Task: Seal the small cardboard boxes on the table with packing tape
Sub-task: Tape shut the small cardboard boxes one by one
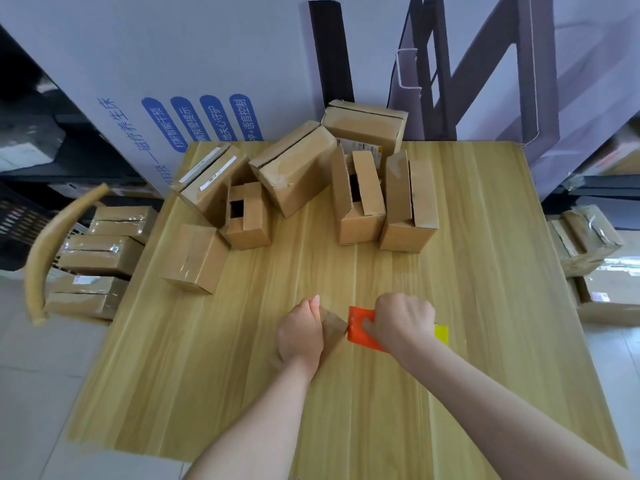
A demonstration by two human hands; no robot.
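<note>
Several small cardboard boxes (294, 171) stand in a cluster at the far half of the wooden table (485, 306); some have open flaps, like the box (360, 199) and the box (246, 216). Near the table's middle my right hand (401, 320) grips an orange and yellow tape dispenser (360, 327). My left hand (301, 334) pinches the clear brownish tape strip (334, 327) pulled out from the dispenser. Both hands hover above the table, apart from the boxes.
Taped boxes are stacked on a chair (100, 261) with a curved wooden back at the left. More wrapped boxes (585, 244) lie on the floor at the right. A large printed carton (207, 81) stands behind the table.
</note>
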